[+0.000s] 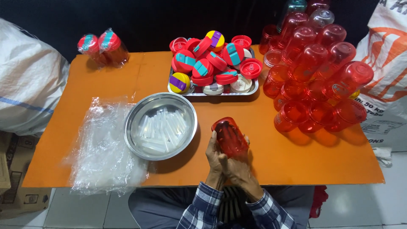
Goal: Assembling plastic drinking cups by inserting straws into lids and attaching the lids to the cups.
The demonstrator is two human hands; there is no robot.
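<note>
Both my hands hold one red see-through plastic bottle (229,135) over the near edge of the orange table (106,80). My left hand (215,157) wraps its left side with fingers up along the wall. My right hand (240,166) cups it from below and the right. The bottle lies tilted, its base pointing away from me. To its left sits a round steel bowl (140,109) holding several clear plastic straws (163,127).
A steel tray (254,90) at the back holds several red lids with teal, yellow and purple parts. A pile of red bottles (316,72) fills the right side. Clear plastic bags (101,148) lie at left. Two bagged bottles (101,46) stand at the back left. White sacks flank the table.
</note>
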